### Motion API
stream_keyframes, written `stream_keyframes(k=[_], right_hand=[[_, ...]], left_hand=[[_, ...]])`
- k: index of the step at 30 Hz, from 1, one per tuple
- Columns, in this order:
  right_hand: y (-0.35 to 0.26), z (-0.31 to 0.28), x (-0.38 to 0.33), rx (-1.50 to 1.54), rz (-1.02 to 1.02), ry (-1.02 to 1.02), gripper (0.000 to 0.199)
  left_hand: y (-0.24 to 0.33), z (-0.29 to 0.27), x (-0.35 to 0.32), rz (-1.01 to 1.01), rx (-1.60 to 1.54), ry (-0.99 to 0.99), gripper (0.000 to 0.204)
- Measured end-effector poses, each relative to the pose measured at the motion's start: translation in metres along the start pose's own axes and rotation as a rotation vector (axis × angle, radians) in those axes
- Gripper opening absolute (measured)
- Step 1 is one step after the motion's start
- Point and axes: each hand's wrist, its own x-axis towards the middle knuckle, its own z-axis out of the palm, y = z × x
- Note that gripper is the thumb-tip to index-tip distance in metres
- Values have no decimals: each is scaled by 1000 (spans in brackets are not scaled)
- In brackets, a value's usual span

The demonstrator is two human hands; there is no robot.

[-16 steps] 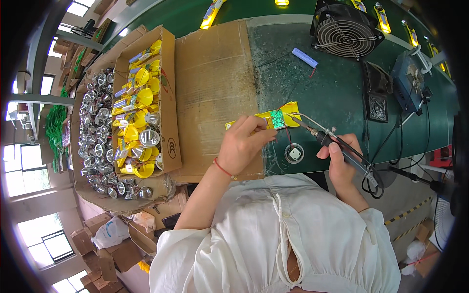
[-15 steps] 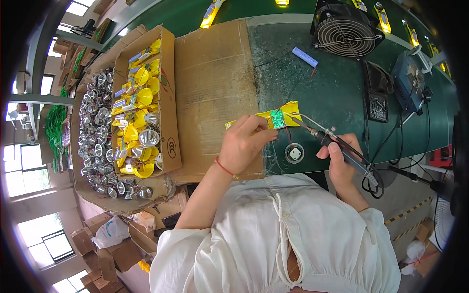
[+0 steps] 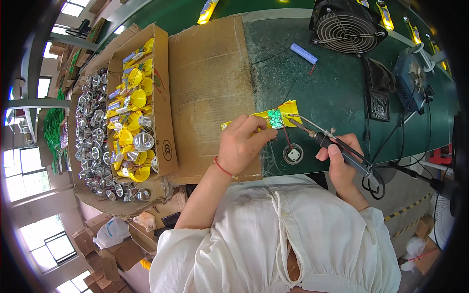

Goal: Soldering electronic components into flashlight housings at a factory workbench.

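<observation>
A green circuit board [image 3: 275, 119] rests on a yellow plastic housing [image 3: 291, 108], with thin red and dark wires at it. My left hand [image 3: 244, 139] lies over the housing's left end, its thumb and forefinger pinched together beside the board; what they hold is too small to make out. In my right hand [image 3: 344, 158] is a soldering iron [image 3: 342, 151] with a thin metal feed tube, its tip pointing left at the board's right side. A round LED lamp piece [image 3: 293, 154] lies just below, joined by a red wire. Further back is a blue cylindrical battery [image 3: 304, 53] with wire leads.
At left stands a cardboard box [image 3: 166, 107] of yellow lamp housings, beside many silver reflectors [image 3: 93, 141]. A cardboard sheet [image 3: 210, 73] covers part of the green table. A black fan [image 3: 347, 34], a small black tray [image 3: 378, 106] and a blue soldering station [image 3: 409, 80] stand to the right.
The whole view has shifted slightly, so the boxes and table sit a little further left. Both hands keep nearly the same pose, and the iron's tip stays at the board.
</observation>
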Motion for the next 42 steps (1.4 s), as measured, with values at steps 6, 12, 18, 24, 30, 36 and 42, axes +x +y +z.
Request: stream_keyframes(k=[6, 12, 18, 24, 30, 36, 42], right_hand=[[0, -1, 0, -14, 22, -8, 19], [1, -2, 0, 53, 47, -57, 11], [-9, 7, 1, -56, 117, -56, 15], [-11, 11, 5, -76, 145, -51, 12], [-12, 12, 5, -74, 138, -57, 10], [-17, 14, 8, -119, 135, -73, 10], [-18, 14, 6, -176, 95, -57, 10]], left_hand=[[-3, -7, 2, 144, 122, -73, 22], [5, 7, 0, -62, 23, 128, 17], [11, 14, 5, -290, -77, 216, 16], [12, 11, 5, -332, -93, 182, 14], [13, 13, 8, -372, -95, 182, 13], [14, 12, 8, -376, -82, 187, 12], [12, 9, 9, -378, -112, 140, 11]])
